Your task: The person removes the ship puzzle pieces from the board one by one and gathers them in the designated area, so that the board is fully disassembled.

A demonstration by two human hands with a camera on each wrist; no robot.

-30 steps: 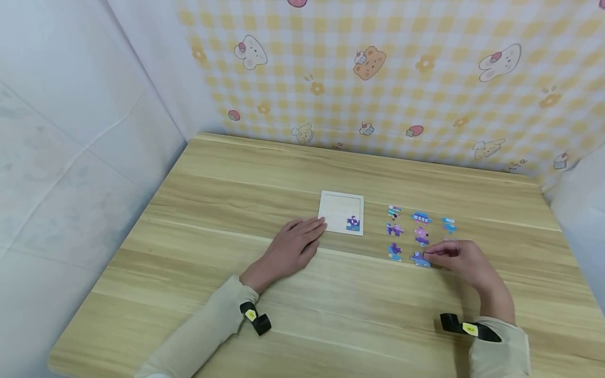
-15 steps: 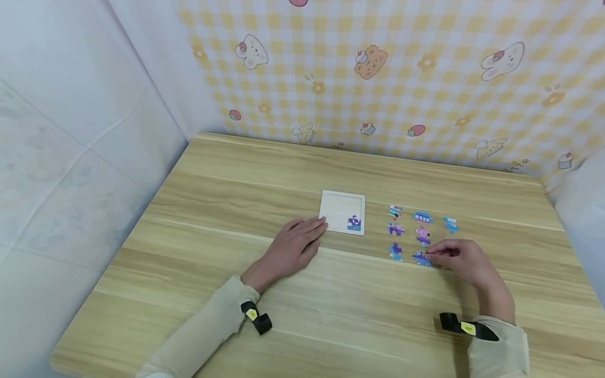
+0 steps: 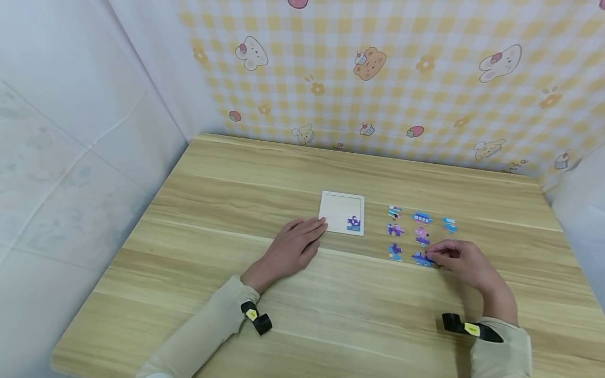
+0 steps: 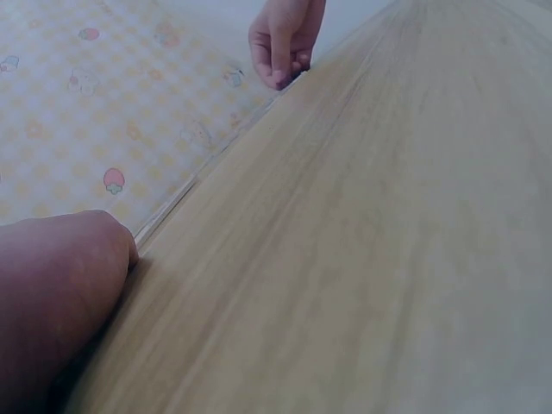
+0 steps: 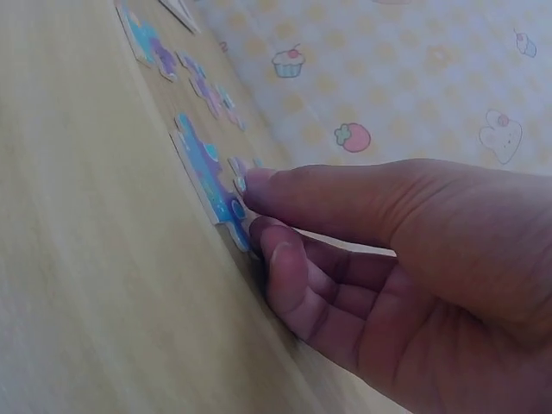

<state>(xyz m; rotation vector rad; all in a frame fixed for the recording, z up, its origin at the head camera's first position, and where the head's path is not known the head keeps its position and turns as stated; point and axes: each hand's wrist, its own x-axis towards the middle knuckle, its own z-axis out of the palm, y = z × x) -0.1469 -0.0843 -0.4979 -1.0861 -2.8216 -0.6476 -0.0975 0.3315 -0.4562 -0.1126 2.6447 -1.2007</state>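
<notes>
In the head view my left hand (image 3: 295, 247) lies flat on the table, its straight fingertips touching the lower left edge of a white square puzzle tray (image 3: 337, 229). One purple and blue jigsaw piece (image 3: 353, 224) sits in the tray's lower right corner. To the right, my right hand (image 3: 460, 258) is at the right end of a blue and purple jigsaw piece (image 3: 419, 258) in the near row. The right wrist view has this same piece (image 5: 203, 164) lying flat, its end pinched between thumb and curled index finger. The left wrist view shows only part of the left hand (image 4: 65, 293).
Several loose jigsaw pieces lie in rows right of the tray, among them a blue bus piece (image 3: 422, 218), a pink one (image 3: 422, 235) and a light blue one (image 3: 449, 225). Behind the wooden table (image 3: 331, 315) hangs a yellow checked cloth (image 3: 402, 89).
</notes>
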